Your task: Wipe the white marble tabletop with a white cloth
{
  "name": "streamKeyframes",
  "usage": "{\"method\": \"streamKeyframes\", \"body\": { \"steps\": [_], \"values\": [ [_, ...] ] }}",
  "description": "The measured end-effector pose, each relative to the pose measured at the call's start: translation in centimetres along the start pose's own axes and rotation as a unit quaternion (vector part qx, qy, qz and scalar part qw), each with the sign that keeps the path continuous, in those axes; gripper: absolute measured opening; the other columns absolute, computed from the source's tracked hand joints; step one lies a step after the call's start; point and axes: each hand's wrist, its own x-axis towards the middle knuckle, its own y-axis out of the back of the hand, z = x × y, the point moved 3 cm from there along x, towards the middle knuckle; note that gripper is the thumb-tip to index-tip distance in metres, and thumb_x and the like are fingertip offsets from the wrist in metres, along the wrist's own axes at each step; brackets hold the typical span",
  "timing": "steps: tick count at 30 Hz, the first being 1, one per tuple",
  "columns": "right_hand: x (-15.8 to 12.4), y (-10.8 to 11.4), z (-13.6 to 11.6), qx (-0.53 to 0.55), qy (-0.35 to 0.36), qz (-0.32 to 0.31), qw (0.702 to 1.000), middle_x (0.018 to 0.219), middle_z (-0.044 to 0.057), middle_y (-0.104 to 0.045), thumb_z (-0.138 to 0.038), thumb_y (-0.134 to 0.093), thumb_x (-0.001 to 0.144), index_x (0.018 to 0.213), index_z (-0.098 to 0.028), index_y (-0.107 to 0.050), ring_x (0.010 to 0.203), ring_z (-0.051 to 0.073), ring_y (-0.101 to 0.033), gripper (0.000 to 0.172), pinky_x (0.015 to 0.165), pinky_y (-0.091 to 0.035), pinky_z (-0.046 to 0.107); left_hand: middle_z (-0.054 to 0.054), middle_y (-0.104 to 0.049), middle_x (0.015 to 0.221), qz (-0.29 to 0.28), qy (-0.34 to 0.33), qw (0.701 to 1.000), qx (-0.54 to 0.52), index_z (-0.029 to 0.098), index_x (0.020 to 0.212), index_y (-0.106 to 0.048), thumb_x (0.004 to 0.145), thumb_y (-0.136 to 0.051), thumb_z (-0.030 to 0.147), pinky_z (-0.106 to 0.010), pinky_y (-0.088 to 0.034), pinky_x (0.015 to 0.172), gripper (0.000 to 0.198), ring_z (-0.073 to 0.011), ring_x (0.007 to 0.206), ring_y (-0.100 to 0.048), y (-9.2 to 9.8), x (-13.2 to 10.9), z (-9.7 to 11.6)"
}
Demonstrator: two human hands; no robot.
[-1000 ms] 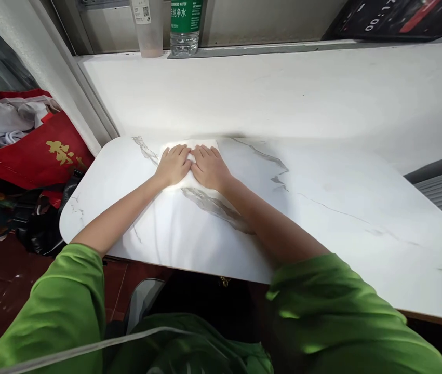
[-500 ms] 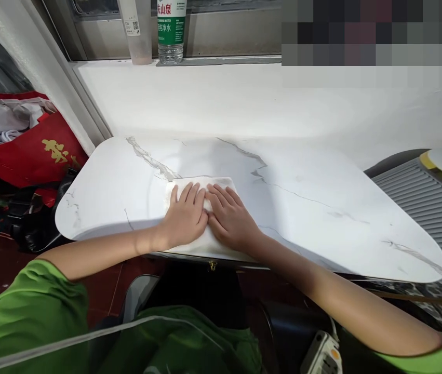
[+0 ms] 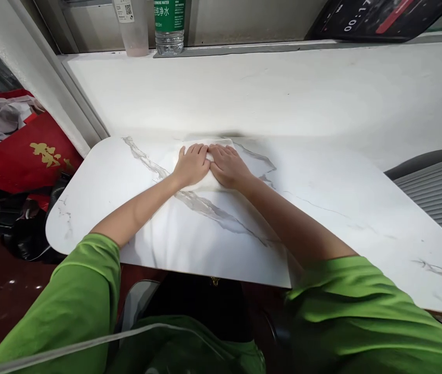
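Observation:
A white folded cloth (image 3: pixel 208 183) lies on the marble-patterned white tabletop (image 3: pixel 127 171), near its back edge by the wall. My left hand (image 3: pixel 192 165) is laid flat on the cloth's left part, its fingers pointing away from me. Beside it, my right hand (image 3: pixel 228 165) presses flat on the right part, with the two thumbs close together. Both hands are open, palms down, and they hide much of the cloth.
On the ledge behind stand a clear plastic cup (image 3: pixel 133 31) and a green-labelled water bottle (image 3: pixel 169 36). A phone (image 3: pixel 376 21) leans at the right. A red bag (image 3: pixel 29 156) with clothes sits at left, a grey ribbed object (image 3: pixel 439 197) at right.
Both hands have slid forward with the cloth, from the table's front edge toward the wall. My arms are stretched farther out and the view has shifted slightly.

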Motion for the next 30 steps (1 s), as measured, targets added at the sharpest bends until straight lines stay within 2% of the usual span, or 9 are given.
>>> {"method": "streamKeyframes", "body": {
  "steps": [5, 8, 11, 14, 17, 21, 25, 28, 30],
  "values": [
    [2.5, -0.4, 1.9, -0.022, -0.041, 0.003, 0.999, 0.145, 0.017, -0.05, -0.021, -0.027, 0.089, 0.136, -0.008, -0.045, 0.137, 0.027, -0.041, 0.052, 0.116, -0.027, 0.048, -0.011, -0.045, 0.151, -0.009, -0.007, 1.0, -0.01, 0.013, 0.141, -0.045, 0.094, -0.032, 0.016, -0.046, -0.017, 0.121, 0.049, -0.02, 0.142, -0.035, -0.5, 3.6, -1.1],
    [2.8, -0.6, 2.3, -0.027, -0.043, 0.01, 0.999, 0.148, 0.016, -0.048, -0.022, -0.027, 0.09, 0.139, -0.008, -0.044, 0.139, 0.027, -0.04, 0.054, 0.116, -0.027, 0.049, -0.008, -0.035, 0.158, -0.02, 0.0, 1.0, -0.001, 0.013, 0.149, -0.034, 0.095, -0.031, 0.018, -0.047, -0.015, 0.122, 0.055, -0.0201, 0.146, -0.029, -0.9, 4.1, -1.3],
    [2.1, -0.8, 2.2, -0.022, -0.038, 0.019, 0.999, 0.15, 0.016, -0.046, -0.023, -0.027, 0.091, 0.141, -0.009, -0.043, 0.14, 0.028, -0.039, 0.055, 0.117, -0.026, 0.051, -0.008, -0.031, 0.16, -0.025, -0.001, 1.0, 0.015, 0.012, 0.152, -0.03, 0.097, -0.03, 0.021, -0.047, -0.014, 0.122, 0.056, -0.021, 0.147, -0.026, -1.0, 3.4, -1.0],
    [0.2, -0.5, 1.6, -0.013, -0.027, 0.023, 0.999, 0.149, 0.016, -0.047, -0.025, -0.028, 0.092, 0.142, -0.008, -0.045, 0.14, 0.028, -0.039, 0.055, 0.117, -0.026, 0.051, -0.01, -0.032, 0.159, -0.024, -0.003, 0.999, 0.03, 0.011, 0.151, -0.032, 0.098, -0.029, 0.021, -0.047, -0.015, 0.122, 0.055, -0.0225, 0.147, -0.027, -0.8, 1.5, 0.0],
    [-3.1, 0.2, 0.3, -0.004, -0.008, 0.035, 0.999, 0.148, 0.015, -0.049, -0.025, -0.029, 0.092, 0.142, -0.011, -0.046, 0.139, 0.028, -0.041, 0.055, 0.116, -0.029, 0.052, -0.014, -0.033, 0.158, -0.013, -0.014, 0.999, 0.046, 0.008, 0.151, -0.032, 0.098, -0.03, 0.021, -0.049, -0.017, 0.121, 0.054, -0.0252, 0.147, -0.029, -0.4, -1.8, 2.0],
    [-9.5, 1.7, -2.3, 0.0, 0.012, 0.056, 0.998, 0.146, 0.014, -0.051, -0.025, -0.03, 0.092, 0.141, -0.011, -0.048, 0.138, 0.028, -0.044, 0.054, 0.115, -0.032, 0.052, -0.015, -0.035, 0.157, -0.011, -0.033, 0.998, 0.05, 0.008, 0.15, -0.034, 0.098, -0.03, 0.022, -0.054, -0.017, 0.12, 0.054, -0.0288, 0.146, -0.029, -0.1, -7.6, 5.5],
    [-16.2, 3.3, -5.1, -0.008, 0.033, 0.082, 0.996, 0.145, 0.016, -0.052, -0.025, -0.03, 0.093, 0.141, -0.009, -0.048, 0.138, 0.028, -0.043, 0.053, 0.115, -0.034, 0.051, -0.014, -0.034, 0.158, -0.048, -0.084, 0.994, 0.041, 0.006, 0.151, -0.032, 0.097, -0.031, 0.026, -0.059, -0.015, 0.119, 0.057, -0.0328, 0.147, -0.025, 0.2, -12.7, 8.9],
    [-19.3, 4.2, -6.4, -0.018, 0.033, 0.107, 0.993, 0.143, 0.017, -0.054, -0.024, -0.031, 0.094, 0.14, -0.007, -0.047, 0.138, 0.028, -0.043, 0.052, 0.114, -0.035, 0.051, -0.013, -0.031, 0.159, -0.078, -0.12, 0.989, 0.03, 0.005, 0.151, -0.031, 0.097, -0.031, 0.027, -0.061, -0.016, 0.119, 0.058, -0.0335, 0.148, -0.024, 0.4, -14.6, 10.5],
    [-20.0, 4.5, -6.7, -0.018, 0.031, 0.114, 0.993, 0.141, 0.017, -0.055, -0.023, -0.031, 0.093, 0.139, -0.007, -0.047, 0.137, 0.029, -0.045, 0.052, 0.114, -0.036, 0.05, -0.013, -0.03, 0.159, -0.086, -0.126, 0.988, 0.023, 0.005, 0.151, -0.03, 0.097, -0.031, 0.027, -0.06, -0.015, 0.119, 0.059, -0.0326, 0.148, -0.023, 0.5, -14.8, 11.0]
  ]
}}
